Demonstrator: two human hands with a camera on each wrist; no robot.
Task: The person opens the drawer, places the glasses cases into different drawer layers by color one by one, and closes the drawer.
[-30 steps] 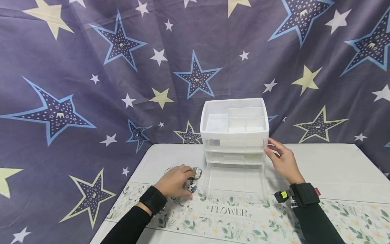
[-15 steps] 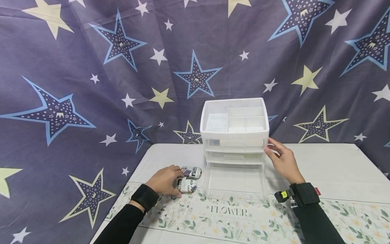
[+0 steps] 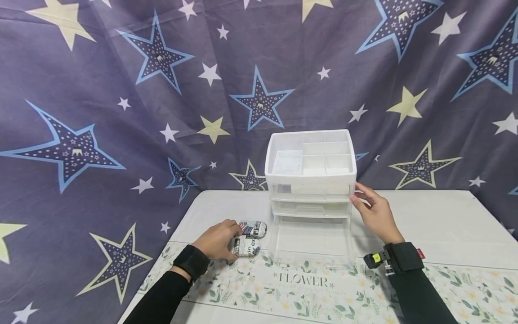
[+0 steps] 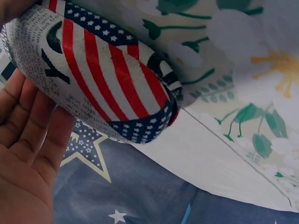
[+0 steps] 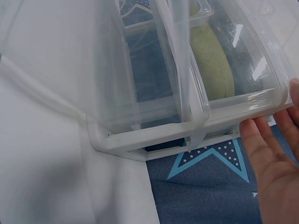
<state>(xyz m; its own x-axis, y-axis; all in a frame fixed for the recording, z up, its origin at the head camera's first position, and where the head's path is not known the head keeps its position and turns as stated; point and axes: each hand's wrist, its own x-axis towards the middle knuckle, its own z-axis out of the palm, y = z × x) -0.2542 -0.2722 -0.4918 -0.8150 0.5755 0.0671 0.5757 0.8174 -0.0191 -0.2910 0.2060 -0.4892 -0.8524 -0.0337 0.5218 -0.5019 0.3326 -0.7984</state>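
Observation:
My left hand point(image 3: 216, 239) is at the left end of two rounded, newspaper-print items, lying side by side like a pair of small shoes: a far one point(image 3: 254, 228) and a near one point(image 3: 247, 246). Its thumb and fingers span both, hiding their left ends. In the left wrist view, my fingers lie along the side of one flag-printed item point(image 4: 117, 70). My right hand point(image 3: 377, 215) rests on the right side of a white drawer unit point(image 3: 311, 184), thumb by the front corner. In the right wrist view, its fairly straight fingers point(image 5: 259, 144) touch the frame's edge.
The clear bottom drawer point(image 3: 311, 238) is pulled out toward me; nothing shows in it. Something green point(image 5: 208, 60) sits in a drawer above. The unit has a divided top tray. A floral runner point(image 3: 303, 297) crosses the white table point(image 3: 437, 220); a star-patterned curtain point(image 3: 226, 45) hangs behind.
Over the last second my left hand has drawn back to the left, uncovering the right parts of the two printed items. These have barely moved. My right hand stays on the drawer unit.

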